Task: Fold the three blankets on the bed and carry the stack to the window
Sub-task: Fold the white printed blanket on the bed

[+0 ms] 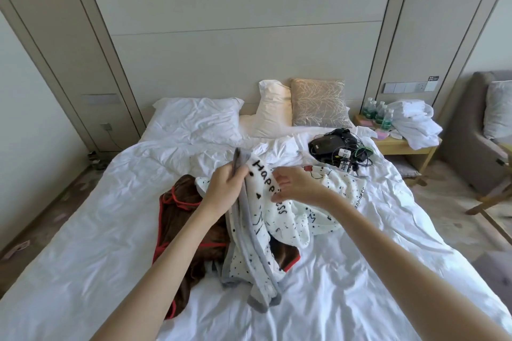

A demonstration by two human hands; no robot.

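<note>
Here, a white printed blanket [257, 232] is held up over the bed [97, 230], and its lower part trails onto a brown blanket [182, 219] that lies crumpled beneath it. The grey border is clutched in the left grip [225, 185], whose fingers are curled round it. The cloth beside the lettering is pinched by the right grip [293, 184]. No finished fold is seen. Because the cloth is bunched and twisted, a wrong edge may be drawn out and a skewed fold produced. The brown blanket may be dragged along, and the cables [357, 155] further up the bed could be snagged.
</note>
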